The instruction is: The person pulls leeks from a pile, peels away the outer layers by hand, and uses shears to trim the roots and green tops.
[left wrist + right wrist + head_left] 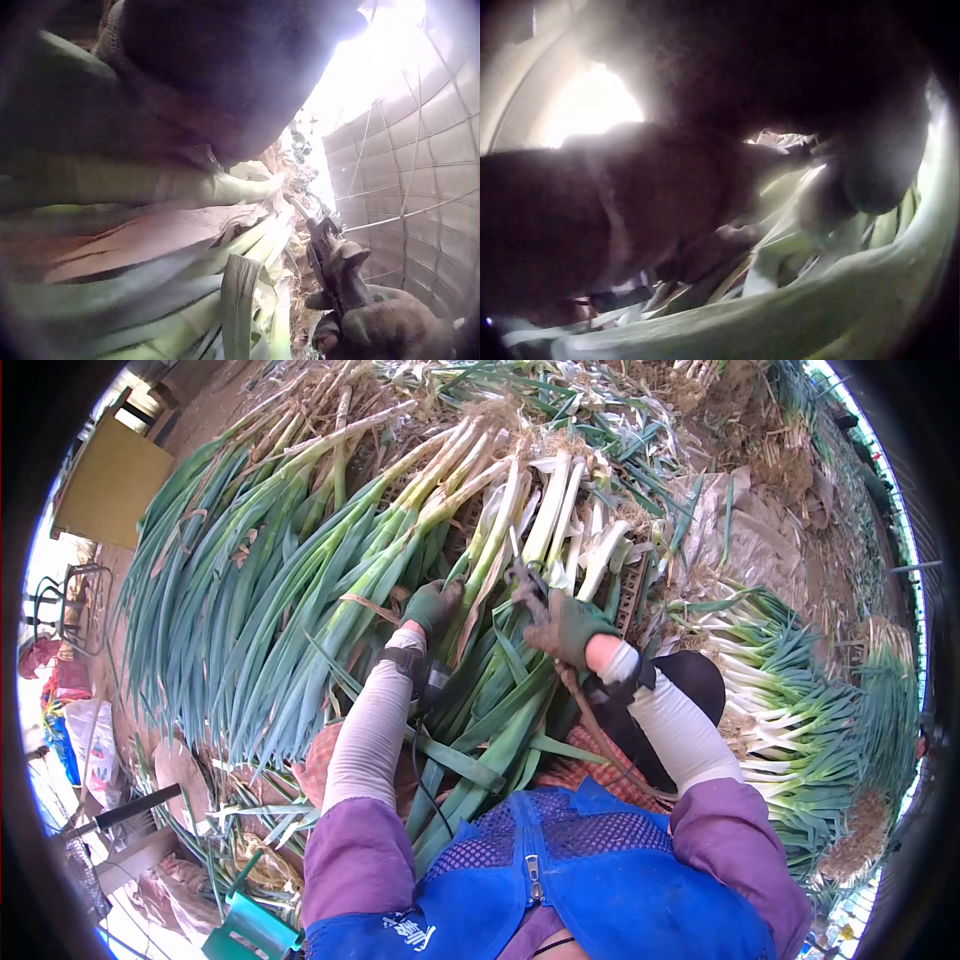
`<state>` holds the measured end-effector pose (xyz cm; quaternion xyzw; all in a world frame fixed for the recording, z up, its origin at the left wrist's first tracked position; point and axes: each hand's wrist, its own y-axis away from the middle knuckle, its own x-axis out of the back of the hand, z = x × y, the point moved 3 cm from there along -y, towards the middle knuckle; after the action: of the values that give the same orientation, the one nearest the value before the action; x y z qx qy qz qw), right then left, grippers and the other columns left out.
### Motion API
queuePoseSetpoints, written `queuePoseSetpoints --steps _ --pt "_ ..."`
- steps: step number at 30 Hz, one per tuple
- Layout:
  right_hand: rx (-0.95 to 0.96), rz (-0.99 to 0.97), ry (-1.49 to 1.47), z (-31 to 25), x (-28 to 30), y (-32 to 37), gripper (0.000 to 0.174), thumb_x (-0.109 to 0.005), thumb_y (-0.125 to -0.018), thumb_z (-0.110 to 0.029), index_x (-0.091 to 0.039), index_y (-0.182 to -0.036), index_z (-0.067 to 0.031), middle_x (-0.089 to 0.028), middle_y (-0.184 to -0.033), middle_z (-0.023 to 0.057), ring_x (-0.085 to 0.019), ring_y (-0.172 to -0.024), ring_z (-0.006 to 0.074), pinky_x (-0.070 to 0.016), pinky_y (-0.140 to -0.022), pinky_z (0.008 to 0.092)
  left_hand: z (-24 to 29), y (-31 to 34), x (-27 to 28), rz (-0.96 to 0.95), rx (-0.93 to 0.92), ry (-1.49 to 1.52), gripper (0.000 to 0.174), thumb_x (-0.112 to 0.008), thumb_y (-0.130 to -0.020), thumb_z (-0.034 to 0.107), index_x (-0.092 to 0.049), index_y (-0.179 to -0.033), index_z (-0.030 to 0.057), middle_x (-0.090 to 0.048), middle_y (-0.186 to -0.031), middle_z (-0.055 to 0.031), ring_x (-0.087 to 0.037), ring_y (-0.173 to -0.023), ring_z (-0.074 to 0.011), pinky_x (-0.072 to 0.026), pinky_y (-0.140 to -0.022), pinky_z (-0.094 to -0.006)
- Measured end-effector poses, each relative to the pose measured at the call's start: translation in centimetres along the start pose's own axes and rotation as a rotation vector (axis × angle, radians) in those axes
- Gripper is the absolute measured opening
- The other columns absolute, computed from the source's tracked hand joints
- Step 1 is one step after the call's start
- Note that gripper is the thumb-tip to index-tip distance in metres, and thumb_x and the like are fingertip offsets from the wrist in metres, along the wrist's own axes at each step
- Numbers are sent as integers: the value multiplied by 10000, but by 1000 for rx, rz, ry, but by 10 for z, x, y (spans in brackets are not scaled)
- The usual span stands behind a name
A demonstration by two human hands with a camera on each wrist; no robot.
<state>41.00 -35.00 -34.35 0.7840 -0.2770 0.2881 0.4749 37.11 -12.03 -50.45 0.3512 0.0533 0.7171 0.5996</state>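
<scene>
Leeks with green leaves and pale root ends lie in a thick layer in the head view, among them a leek (492,540) by the left hand. My left hand (435,608), in a dirty green glove, grips a leek stalk (240,187). To its right, my right hand (568,628), gloved too, holds a metal tool with a thin nozzle (525,582), which points at the stalks' pale ends. A brown hose (592,715) hangs from that hand. In the left wrist view the right hand (390,322) is curled round the tool (326,255). The right wrist view is dark.
Rows of pale-stemmed leeks (780,710) lie at the right on the ground. A slatted crate (630,595) shows under the stalks. At the lower left are a green plastic crate (250,932) and a white bag (92,745); a yellow board (112,480) stands at the upper left.
</scene>
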Motion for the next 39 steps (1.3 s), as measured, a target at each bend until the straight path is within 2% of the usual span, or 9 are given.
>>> queuePoseSetpoints --steps 4,11,14,17,25,30,32,35,39 --pt "-43 -77 -259 -8 17 6 540 -678 -765 -365 -525 -1023 83 -661 -740 179 -668 -584 277 -535 -582 377 -11 -9 -1 9 34 16 623 -457 -922 559 -646 -1159 15 -664 -1079 -253 -632 -1050 -375 -448 -935 -393" --pt "122 9 141 -10 13 -2 634 -672 -743 -412 -533 -1104 91 -655 -923 269 -673 -812 373 -531 -760 415 0 -1 -5 -36 35 -22 632 -468 -906 565 -666 -1113 1 -670 -1044 -260 -632 -1038 -392 -454 -928 -398" --pt "93 48 182 1 27 -65 570 -596 -764 -394 -567 -1280 -154 -674 -945 252 -675 -897 393 -524 -832 440 9 10 -6 -66 17 -70 651 -479 -892 575 -660 -1123 -7 -668 -1051 -259 -630 -1043 -391 -453 -933 -401" --pt "-23 130 139 9 53 -93 526 -618 -743 -417 -689 -1035 14 -675 -959 273 -687 -888 371 -531 -827 412 18 20 -2 -98 2 -66 663 -486 -881 580 -654 -1136 -8 -662 -1071 -258 -626 -1054 -385 -448 -943 -400" --pt "-13 101 145 17 65 -123 558 -656 -736 -428 -655 -843 119 -672 -763 249 -693 -736 335 -533 -703 405 12 15 -7 -107 -44 -67 663 -480 -884 575 -652 -1135 -13 -661 -1081 -255 -624 -1055 -378 -448 -941 -395" --pt "98 57 157 7 46 -84 549 -668 -734 -428 -642 -873 102 -664 -748 237 -684 -722 350 -534 -701 419 24 24 13 -146 -632 -510 355 -472 -924 81 -432 -1264 -13 -633 -947 -275 -623 -914 -430 -502 -796 -447" --pt "148 85 143 4 38 -57 629 -674 -724 -441 -628 -1004 121 -679 -835 270 -693 -811 357 -539 -768 406 17 23 15 -92 -708 -522 397 -450 -913 47 -397 -1303 -7 -629 -968 -283 -621 -921 -435 -501 -797 -448" --pt "151 124 79 12 33 -44 569 -699 -736 -412 -562 -992 77 -648 -709 175 -661 -642 310 -537 -659 395 -8 6 1 -153 -695 -494 437 -446 -895 39 -371 -1322 -16 -627 -967 -292 -622 -914 -435 -502 -793 -446" --pt "-33 -162 -191 9 32 -10 520 -708 -734 -393 -578 -952 60 -649 -747 170 -666 -687 264 -524 -621 383 6 20 -2 -123 -654 -587 381 -446 -917 79 -418 -1284 -20 -637 -959 -272 -631 -910 -421 -504 -780 -437"
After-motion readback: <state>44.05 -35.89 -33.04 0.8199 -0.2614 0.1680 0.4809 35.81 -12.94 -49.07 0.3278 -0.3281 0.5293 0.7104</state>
